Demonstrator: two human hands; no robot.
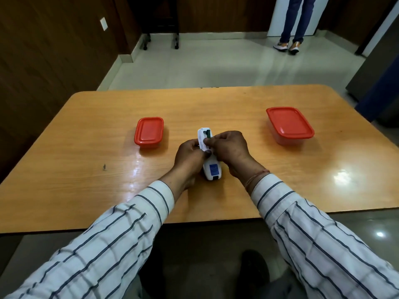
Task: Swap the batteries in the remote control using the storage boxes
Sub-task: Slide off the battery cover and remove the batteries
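Observation:
A white remote control [210,169] lies back side up on the wooden table [237,104], its battery compartment open at the far end. My left hand [190,157] grips the remote's left side. My right hand [230,148] pinches a dark battery [208,134] that sits in the open compartment. A small red-lidded storage box [149,132] stands left of the remote, lid on. A larger red-lidded storage box [289,125] stands at the right, also closed. The remote's middle is hidden under my fingers.
The table's near edge runs just in front of my sleeves. Beyond the far edge is tiled floor, where a person's legs [291,24] stand at the back right. A wheeled chair base [160,41] sits at the back left.

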